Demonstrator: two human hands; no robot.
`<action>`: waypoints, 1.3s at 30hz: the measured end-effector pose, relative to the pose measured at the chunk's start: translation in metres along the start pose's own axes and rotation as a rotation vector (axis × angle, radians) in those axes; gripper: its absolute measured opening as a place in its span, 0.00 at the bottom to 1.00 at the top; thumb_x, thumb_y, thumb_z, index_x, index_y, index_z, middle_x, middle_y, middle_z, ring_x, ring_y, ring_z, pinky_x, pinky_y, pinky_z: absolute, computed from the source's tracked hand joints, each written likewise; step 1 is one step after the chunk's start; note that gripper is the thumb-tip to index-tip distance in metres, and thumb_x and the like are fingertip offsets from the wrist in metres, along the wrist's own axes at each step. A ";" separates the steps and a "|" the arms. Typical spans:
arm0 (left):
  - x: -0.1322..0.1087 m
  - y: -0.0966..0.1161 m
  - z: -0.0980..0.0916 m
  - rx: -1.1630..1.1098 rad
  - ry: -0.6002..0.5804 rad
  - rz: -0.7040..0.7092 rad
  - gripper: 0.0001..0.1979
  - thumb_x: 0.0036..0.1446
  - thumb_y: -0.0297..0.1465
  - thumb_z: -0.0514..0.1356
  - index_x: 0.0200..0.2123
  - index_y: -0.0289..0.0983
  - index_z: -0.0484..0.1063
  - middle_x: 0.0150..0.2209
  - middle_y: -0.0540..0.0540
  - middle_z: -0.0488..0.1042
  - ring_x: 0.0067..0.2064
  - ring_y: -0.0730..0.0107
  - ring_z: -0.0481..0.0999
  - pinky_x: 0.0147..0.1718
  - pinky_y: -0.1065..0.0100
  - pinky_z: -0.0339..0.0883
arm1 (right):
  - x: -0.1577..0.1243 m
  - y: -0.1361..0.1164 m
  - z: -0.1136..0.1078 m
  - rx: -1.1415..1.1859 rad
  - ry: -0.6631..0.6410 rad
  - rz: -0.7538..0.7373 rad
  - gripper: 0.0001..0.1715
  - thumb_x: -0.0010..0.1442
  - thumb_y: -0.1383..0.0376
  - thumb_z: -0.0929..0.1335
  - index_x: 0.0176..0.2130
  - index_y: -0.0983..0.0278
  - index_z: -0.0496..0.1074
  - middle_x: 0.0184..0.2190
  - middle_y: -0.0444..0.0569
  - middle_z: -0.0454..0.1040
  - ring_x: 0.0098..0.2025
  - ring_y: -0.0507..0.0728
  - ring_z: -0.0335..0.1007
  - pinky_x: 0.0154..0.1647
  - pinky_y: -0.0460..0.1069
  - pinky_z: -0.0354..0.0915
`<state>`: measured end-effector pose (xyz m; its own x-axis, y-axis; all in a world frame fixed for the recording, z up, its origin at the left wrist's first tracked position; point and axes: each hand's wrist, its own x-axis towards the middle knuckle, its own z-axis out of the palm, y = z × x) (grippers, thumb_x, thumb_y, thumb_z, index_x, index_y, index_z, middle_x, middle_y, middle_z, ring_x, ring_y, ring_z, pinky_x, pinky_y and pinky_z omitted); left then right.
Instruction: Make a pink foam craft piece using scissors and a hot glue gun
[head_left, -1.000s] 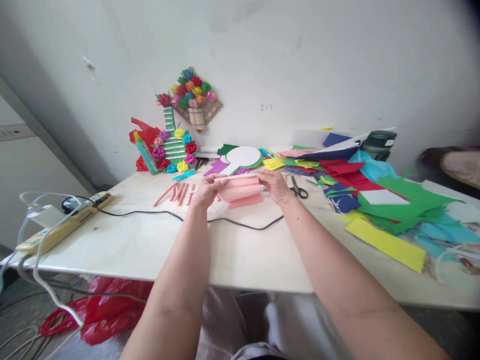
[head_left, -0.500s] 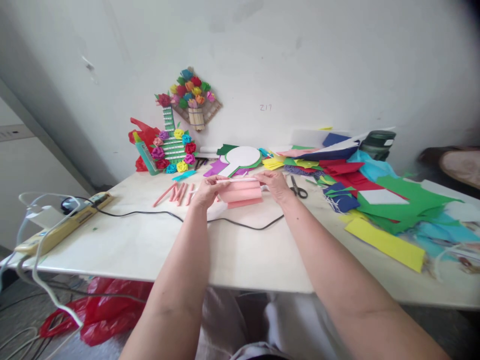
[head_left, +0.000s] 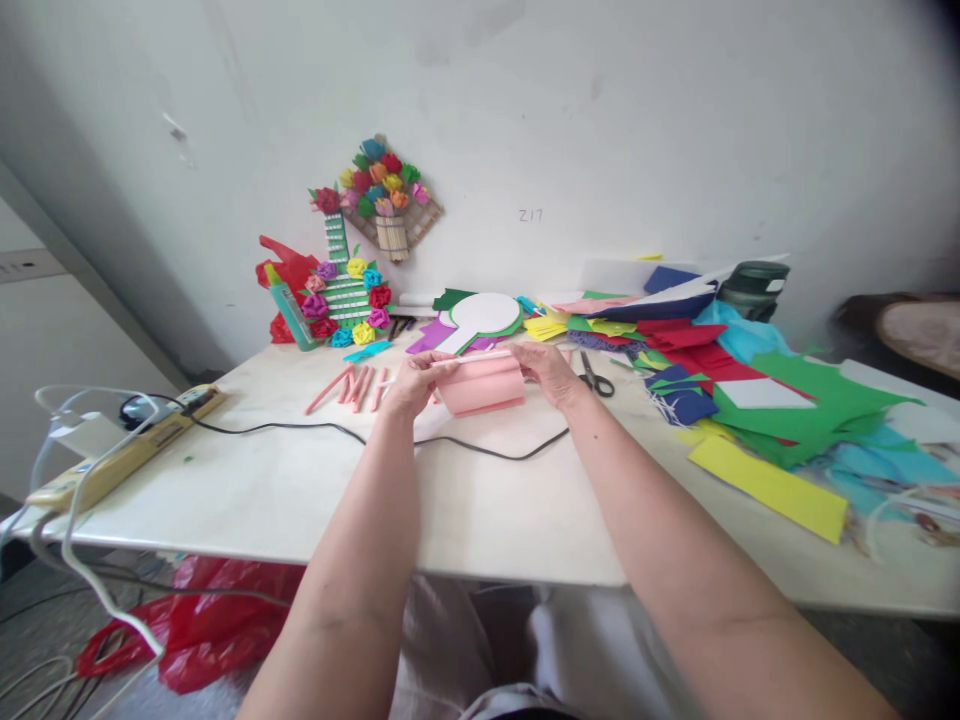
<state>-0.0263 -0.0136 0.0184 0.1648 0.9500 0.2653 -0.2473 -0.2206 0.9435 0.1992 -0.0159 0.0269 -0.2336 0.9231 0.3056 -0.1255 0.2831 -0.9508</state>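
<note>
Handwriting (head_left: 531,215) on the wall (head_left: 480,100) beyond the left hand (head_left: 420,382) and right hand (head_left: 547,370) reads 217, or perhaps Z17; print on the glue bottle (head_left: 291,312), past the left hand, is too small to read; both hands pinch a pink paper sheet (head_left: 484,390) between them, one at each end, its far edge rolled, some fingertips hidden behind it; scissors (head_left: 598,382) lie just right of the right hand; a black cord (head_left: 517,458) runs nearer than the hands, partly covered by the left forearm (head_left: 367,520); the tabletop (head_left: 517,525) stretches on to its near edge.
</note>
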 end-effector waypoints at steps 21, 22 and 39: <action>0.002 -0.002 -0.003 0.034 0.008 0.025 0.12 0.36 0.32 0.69 0.25 0.32 0.73 0.18 0.51 0.68 0.18 0.79 0.65 0.15 0.75 0.55 | 0.000 -0.003 0.005 -0.013 0.095 -0.009 0.19 0.39 0.55 0.73 0.29 0.66 0.78 0.20 0.43 0.69 0.22 0.49 0.60 0.23 0.45 0.56; 0.001 -0.002 -0.003 0.037 0.006 0.024 0.12 0.36 0.32 0.69 0.26 0.32 0.73 0.18 0.51 0.68 0.18 0.79 0.65 0.15 0.75 0.55 | 0.000 -0.003 0.005 0.000 0.111 -0.005 0.19 0.39 0.55 0.73 0.29 0.66 0.78 0.20 0.43 0.69 0.22 0.49 0.60 0.22 0.45 0.56; 0.004 -0.008 0.000 0.063 0.058 -0.010 0.20 0.36 0.35 0.69 0.35 0.31 0.77 0.20 0.47 0.72 0.18 0.76 0.66 0.15 0.73 0.55 | 0.000 -0.001 0.015 0.020 0.120 -0.052 0.18 0.38 0.54 0.73 0.24 0.66 0.74 0.17 0.41 0.63 0.20 0.47 0.56 0.21 0.45 0.56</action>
<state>-0.0236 -0.0075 0.0115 0.1113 0.9628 0.2461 -0.1855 -0.2231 0.9570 0.1847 -0.0199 0.0289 -0.1090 0.9320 0.3456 -0.1542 0.3276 -0.9321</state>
